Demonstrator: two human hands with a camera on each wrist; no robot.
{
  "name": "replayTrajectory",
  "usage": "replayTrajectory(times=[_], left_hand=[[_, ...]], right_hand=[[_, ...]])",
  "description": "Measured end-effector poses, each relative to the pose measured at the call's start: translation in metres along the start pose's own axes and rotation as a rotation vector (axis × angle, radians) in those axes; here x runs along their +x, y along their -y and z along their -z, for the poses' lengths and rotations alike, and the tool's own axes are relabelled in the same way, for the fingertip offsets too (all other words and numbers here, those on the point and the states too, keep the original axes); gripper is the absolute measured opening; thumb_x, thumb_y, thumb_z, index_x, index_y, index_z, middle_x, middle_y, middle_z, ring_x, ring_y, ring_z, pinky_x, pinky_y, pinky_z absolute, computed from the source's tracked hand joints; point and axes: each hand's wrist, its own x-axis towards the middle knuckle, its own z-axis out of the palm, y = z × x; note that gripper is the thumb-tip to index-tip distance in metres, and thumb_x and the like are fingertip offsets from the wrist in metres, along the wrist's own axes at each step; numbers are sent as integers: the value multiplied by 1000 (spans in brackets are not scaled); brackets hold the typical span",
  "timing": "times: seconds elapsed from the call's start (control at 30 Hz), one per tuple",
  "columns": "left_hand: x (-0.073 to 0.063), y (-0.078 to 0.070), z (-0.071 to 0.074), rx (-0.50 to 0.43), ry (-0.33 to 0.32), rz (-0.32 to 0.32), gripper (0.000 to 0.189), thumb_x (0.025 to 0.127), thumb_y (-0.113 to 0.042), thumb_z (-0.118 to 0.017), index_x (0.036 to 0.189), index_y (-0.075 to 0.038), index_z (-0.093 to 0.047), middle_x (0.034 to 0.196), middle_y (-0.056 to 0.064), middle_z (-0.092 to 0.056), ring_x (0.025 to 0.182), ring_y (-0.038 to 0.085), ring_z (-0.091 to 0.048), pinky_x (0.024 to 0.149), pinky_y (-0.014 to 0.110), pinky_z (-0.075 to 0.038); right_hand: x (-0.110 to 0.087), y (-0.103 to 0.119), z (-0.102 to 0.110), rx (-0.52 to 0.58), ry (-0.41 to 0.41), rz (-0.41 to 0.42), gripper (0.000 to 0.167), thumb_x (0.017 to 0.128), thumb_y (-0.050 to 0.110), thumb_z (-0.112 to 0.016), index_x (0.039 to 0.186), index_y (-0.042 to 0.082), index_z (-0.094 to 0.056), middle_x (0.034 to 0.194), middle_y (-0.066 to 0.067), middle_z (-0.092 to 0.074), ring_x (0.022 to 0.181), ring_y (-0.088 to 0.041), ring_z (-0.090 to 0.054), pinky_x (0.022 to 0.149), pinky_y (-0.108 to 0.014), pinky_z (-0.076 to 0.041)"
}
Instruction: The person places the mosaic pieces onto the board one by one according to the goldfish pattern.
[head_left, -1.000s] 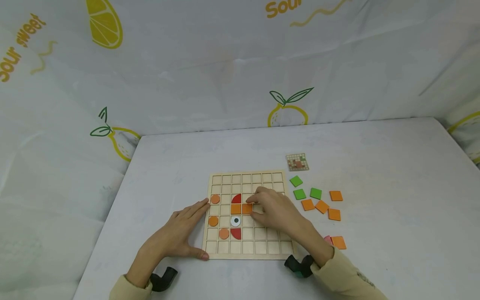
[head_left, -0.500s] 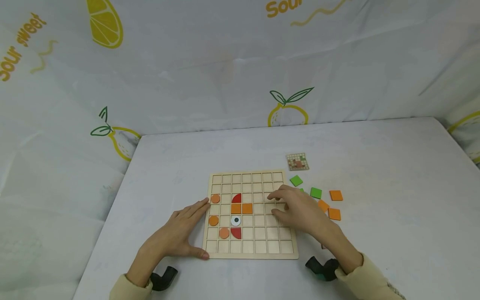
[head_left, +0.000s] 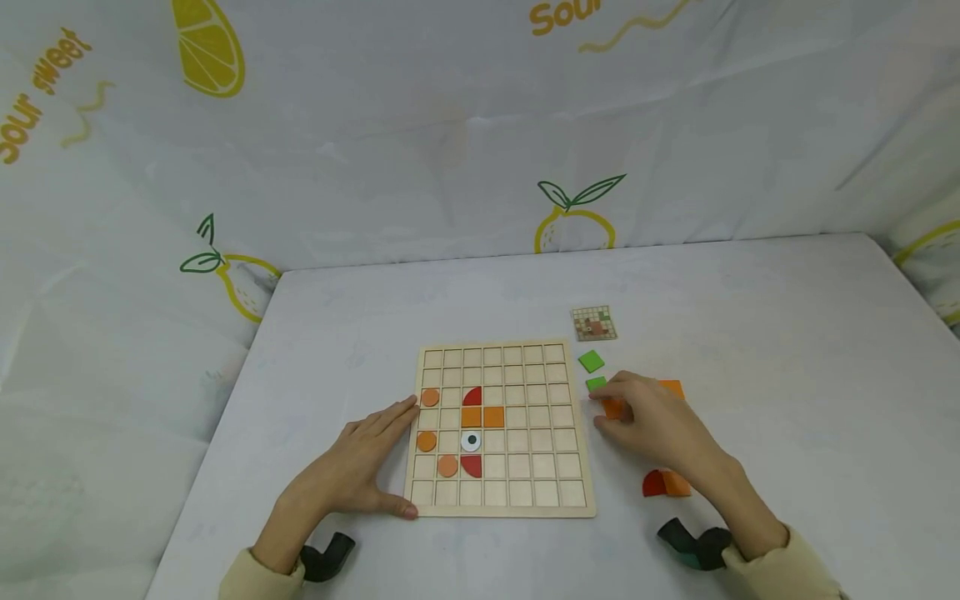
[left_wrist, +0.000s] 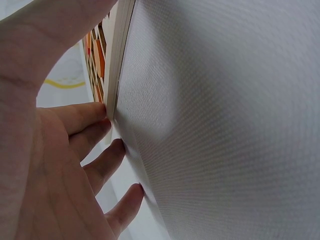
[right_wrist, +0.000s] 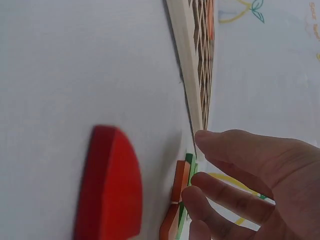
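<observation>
A wooden grid board (head_left: 525, 467) lies on the table, holding orange discs (head_left: 426, 442), two orange square tiles (head_left: 493, 417), two red quarter-round tiles (head_left: 472, 466) and a white eye disc (head_left: 471, 440). My left hand (head_left: 356, 467) rests along the board's left side, fingertips and thumb at its edge. In the left wrist view its fingers (left_wrist: 100, 170) are spread, holding nothing. My right hand (head_left: 656, 421) hovers right of the board over loose tiles, thumb and fingers apart around an orange tile (head_left: 612, 408). The right wrist view shows a gap between its thumb and fingers.
Green square tiles (head_left: 592, 361) lie by the board's upper right corner, below a small pattern card (head_left: 595, 323). A loose red quarter-round tile (head_left: 654, 483) and an orange tile (head_left: 678, 484) lie nearer the front. Some loose tiles are hidden under the right hand.
My right hand has let go of an orange square tile in the board's grid and moved right, off the board to the loose tiles. The left hand has stayed put.
</observation>
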Motion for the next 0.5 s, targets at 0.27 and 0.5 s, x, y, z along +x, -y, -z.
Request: replayTrajectory(times=[0.27,0.5], left_hand=[[-1,1,0,-3,0,-1,128,62,-64,-90,160,-9,-31,170,9,-28,150,36,-38,110,64,-39],[0,1,-1,-3,3,-1,128,62,-66,-90,161,-10,-30,170,8,-28,151,36,-38,110,64,-39]], right_hand=[[0,-10,1,-10,12,-30,30,83,8,-81,112,2,-77,95,-3,-67,73,-12,-51,59,-21,-41],[-2,-11,3,-2,38,-27,33,82,10,-82,114,3,-76,88,0,-62,73,-12,-51,58,-21,-40]])
